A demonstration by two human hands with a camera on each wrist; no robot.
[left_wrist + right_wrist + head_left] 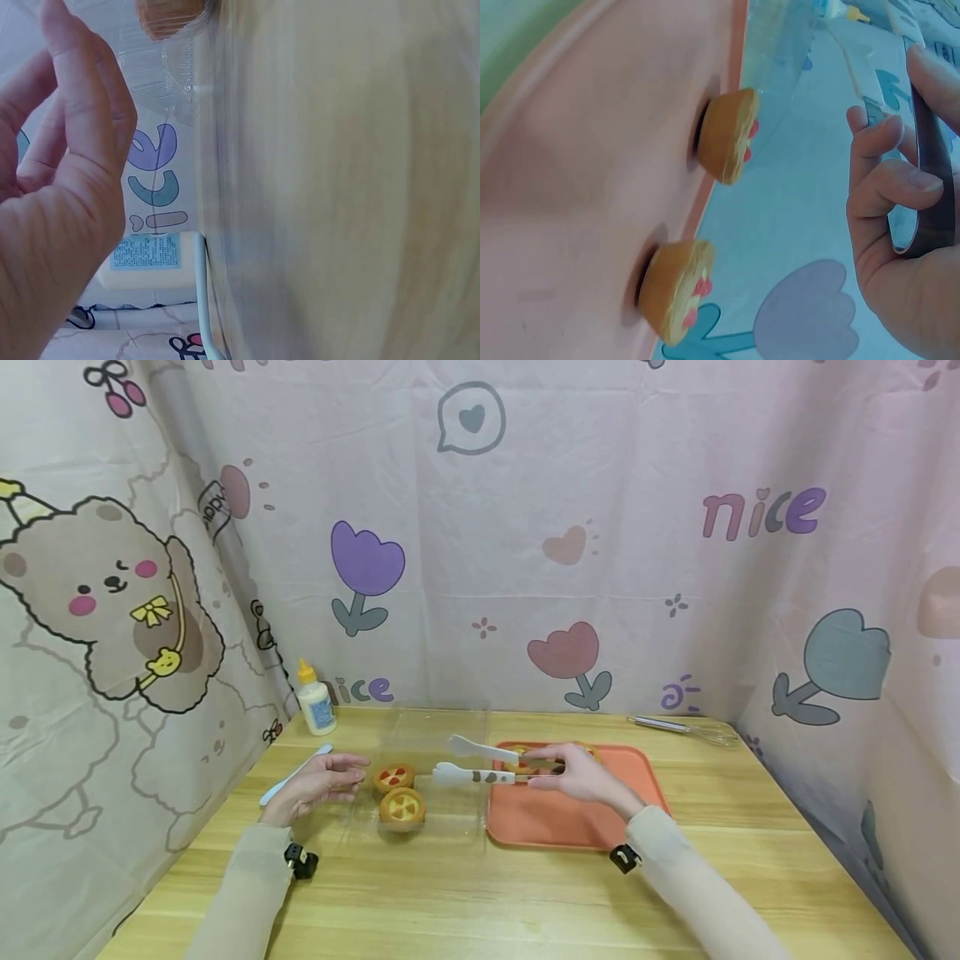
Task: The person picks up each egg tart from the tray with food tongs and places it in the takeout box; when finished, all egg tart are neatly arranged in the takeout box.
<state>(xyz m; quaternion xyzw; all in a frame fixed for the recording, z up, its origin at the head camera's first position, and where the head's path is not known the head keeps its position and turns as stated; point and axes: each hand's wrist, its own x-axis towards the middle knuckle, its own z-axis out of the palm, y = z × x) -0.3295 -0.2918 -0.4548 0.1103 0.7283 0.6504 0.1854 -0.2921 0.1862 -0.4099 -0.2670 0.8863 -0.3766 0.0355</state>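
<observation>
My right hand (573, 772) grips a pair of tongs (491, 777) with a metal handle and white, brown-spotted ends. The ends are spread apart with nothing between them, over the right side of a clear plastic box (457, 839). Two egg tarts sit in that box, one with red topping (393, 777) and one with yellow topping (402, 810). Below the right hand, two more tarts (727, 135) (676, 292) with red pieces rest on an orange tray (555, 831). My left hand (318, 785) hovers by the box's left edge, fingers loosely bent and holding nothing.
A glue bottle (318, 706) with a yellow cap stands at the back left. A pale blue stick-like utensil (273, 791) lies beside the left hand. At the back right lies a wire whisk (686, 729). Patterned cloth (480, 527) hangs behind the wooden table (450, 910).
</observation>
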